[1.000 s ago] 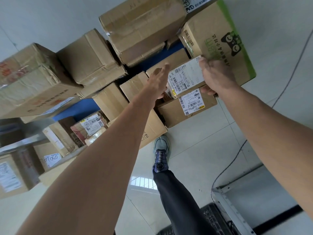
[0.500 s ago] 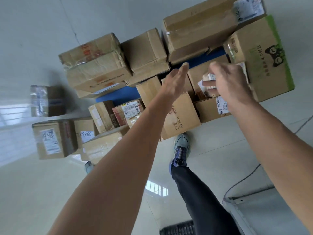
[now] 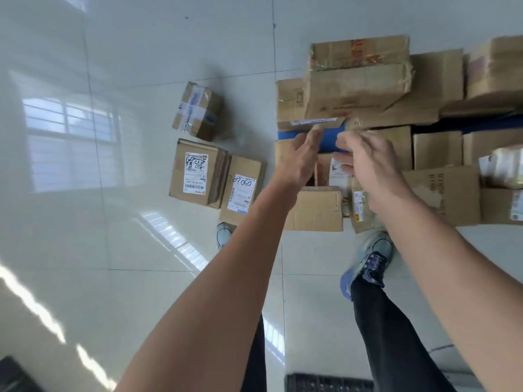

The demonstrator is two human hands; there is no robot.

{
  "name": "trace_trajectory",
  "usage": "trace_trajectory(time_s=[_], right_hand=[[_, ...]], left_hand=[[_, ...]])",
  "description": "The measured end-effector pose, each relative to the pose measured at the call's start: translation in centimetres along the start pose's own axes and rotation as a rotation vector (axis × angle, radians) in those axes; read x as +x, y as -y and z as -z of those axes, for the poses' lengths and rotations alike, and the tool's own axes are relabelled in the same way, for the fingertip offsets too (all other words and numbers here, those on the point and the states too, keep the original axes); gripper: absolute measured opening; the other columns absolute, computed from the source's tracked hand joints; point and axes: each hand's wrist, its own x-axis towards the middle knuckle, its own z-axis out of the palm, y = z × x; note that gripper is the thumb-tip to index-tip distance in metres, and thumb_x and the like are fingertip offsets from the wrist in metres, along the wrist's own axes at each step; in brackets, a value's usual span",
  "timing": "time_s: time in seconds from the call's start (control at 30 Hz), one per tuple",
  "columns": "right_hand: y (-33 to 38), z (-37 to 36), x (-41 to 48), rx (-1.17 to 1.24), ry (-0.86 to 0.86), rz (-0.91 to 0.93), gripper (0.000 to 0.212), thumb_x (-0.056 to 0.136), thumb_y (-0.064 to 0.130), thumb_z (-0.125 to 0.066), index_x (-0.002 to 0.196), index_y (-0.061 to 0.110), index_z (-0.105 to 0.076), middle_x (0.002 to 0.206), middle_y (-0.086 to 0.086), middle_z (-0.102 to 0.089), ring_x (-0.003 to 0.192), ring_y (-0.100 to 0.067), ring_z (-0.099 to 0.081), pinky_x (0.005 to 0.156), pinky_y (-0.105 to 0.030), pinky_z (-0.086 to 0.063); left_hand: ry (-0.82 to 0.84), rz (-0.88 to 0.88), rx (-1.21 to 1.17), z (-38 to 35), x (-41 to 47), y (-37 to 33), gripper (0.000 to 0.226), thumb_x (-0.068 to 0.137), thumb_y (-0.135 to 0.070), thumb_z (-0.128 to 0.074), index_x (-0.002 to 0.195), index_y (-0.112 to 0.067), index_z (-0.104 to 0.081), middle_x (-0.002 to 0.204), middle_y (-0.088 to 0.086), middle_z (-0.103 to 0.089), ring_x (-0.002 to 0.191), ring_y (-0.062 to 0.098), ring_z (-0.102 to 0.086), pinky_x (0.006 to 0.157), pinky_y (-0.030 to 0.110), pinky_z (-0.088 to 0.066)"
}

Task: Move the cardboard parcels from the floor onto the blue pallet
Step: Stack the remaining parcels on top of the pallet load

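Now L hand [image 3: 300, 162] & R hand [image 3: 373, 174] over blue pallet [image 3: 328, 140], grips apart, empty; 3 parcels [image 3: 198, 172] on floor [image 3: 113, 250].

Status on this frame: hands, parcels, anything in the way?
Left hand open, right hand open, both empty over the stack. Three parcels on the floor, left of the blue pallet. Path to them looks clear.
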Motion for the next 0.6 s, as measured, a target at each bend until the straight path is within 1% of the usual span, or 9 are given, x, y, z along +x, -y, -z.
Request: trace_trajectory(time_s=[0.1,0.17,0.23,0.3,0.37,0.43,0.47,0.53,0.6], right_hand=[[0.8,-5.8,-1.0,-0.043,0.063,-0.020,0.042,0.092,0.045,-0.050,0.101,0.008,-0.068,0.104,-0.002,-0.075,0.101,-0.019,-0.074,0.100,-0.052,-0.054],[0.8,-9.6,-1.1,-0.063,0.096,-0.035,0.052,0.090,0.049,-0.048,0.106,0.003,-0.065,0.108,-0.010,-0.074,0.097,-0.013,-0.073,0.102,-0.057,-0.052],[0.7,-13.2,-0.9,-0.092,0.116,-0.048,0.056,0.087,0.051,-0.048,0.107,0.001,-0.065,0.109,-0.011,-0.073,0.095,-0.010,-0.073,0.101,-0.058,-0.052],[0.3,-16.7,-0.2,-0.133,0.121,-0.065,0.057,0.086,0.048,-0.049,0.106,-0.003,-0.063,0.102,-0.013,-0.071,0.100,-0.020,-0.073,0.099,-0.056,-0.053],[-0.2,-20.0,0.9,-0.187,0.141,-0.063,0.052,0.090,0.043,-0.050,0.106,-0.006,-0.060,0.095,-0.012,-0.067,0.110,-0.036,-0.068,0.092,-0.053,-0.054],[-0.8,-23.1,2.5,-0.259,0.171,-0.059,0.048,0.096,0.039,-0.048,0.108,-0.007,-0.058,0.104,-0.024,-0.066,0.116,-0.043,-0.063,0.094,-0.054,-0.053],[-1.0,-24.5,3.3,-0.297,0.183,-0.057,0.046,0.097,0.038,-0.047,0.107,-0.006,-0.059,0.109,-0.027,-0.065,0.115,-0.043,-0.062,0.096,-0.055,-0.053],[-1.3,-26.9,4.8,-0.367,0.207,-0.028,0.039,0.099,0.035,-0.045,0.093,-0.001,-0.059,0.097,-0.025,-0.062,0.103,-0.043,-0.061,0.089,-0.051,-0.051],[-1.5,-29.2,6.4,-0.453,0.249,0.018,0.039,0.102,0.031,-0.044,0.099,-0.003,-0.063,0.104,-0.025,-0.066,0.104,-0.043,-0.059,0.090,-0.045,-0.049]], left_hand=[[-0.053,0.037,-0.017,6.0,-0.3,2.0,0.035,0.106,-0.051,-0.047,0.095,-0.020,-0.057,0.093,-0.003,-0.057,0.087,0.018,-0.056,0.080,0.038,-0.049],[-0.086,0.050,-0.045,9.6,-0.4,3.6,0.036,0.105,-0.053,-0.048,0.097,-0.019,-0.054,0.093,-0.001,-0.055,0.087,0.017,-0.053,0.075,0.037,-0.046],[-0.135,0.073,-0.052,12.9,-0.4,5.6,0.035,0.104,-0.055,-0.047,0.107,-0.021,-0.056,0.114,0.004,-0.063,0.109,0.021,-0.060,0.097,0.045,-0.049],[-0.214,0.109,-0.060,16.1,-0.3,7.7,0.037,0.105,-0.054,-0.046,0.113,-0.020,-0.058,0.125,0.009,-0.064,0.120,0.028,-0.059,0.108,0.053,-0.045],[-0.284,0.155,-0.107,19.1,0.2,9.9,0.037,0.105,-0.048,-0.046,0.119,-0.017,-0.060,0.122,0.009,-0.064,0.118,0.029,-0.059,0.108,0.055,-0.046],[-0.349,0.216,-0.216,21.8,1.1,12.5,0.031,0.104,-0.044,-0.047,0.119,-0.019,-0.059,0.113,0.002,-0.063,0.112,0.025,-0.059,0.108,0.054,-0.046],[-0.390,0.263,-0.272,22.9,1.7,13.7,0.032,0.104,-0.043,-0.047,0.123,-0.020,-0.058,0.116,0.001,-0.062,0.113,0.024,-0.057,0.108,0.053,-0.045],[-0.464,0.350,-0.331,24.7,3.1,16.0,0.042,0.102,-0.042,-0.047,0.137,-0.019,-0.052,0.133,0.007,-0.056,0.116,0.026,-0.053,0.110,0.051,-0.044],[-0.516,0.418,-0.360,26.0,4.6,18.0,0.053,0.101,-0.043,-0.045,0.149,-0.020,-0.043,0.146,0.011,-0.047,0.122,0.030,-0.049,0.112,0.051,-0.042]])
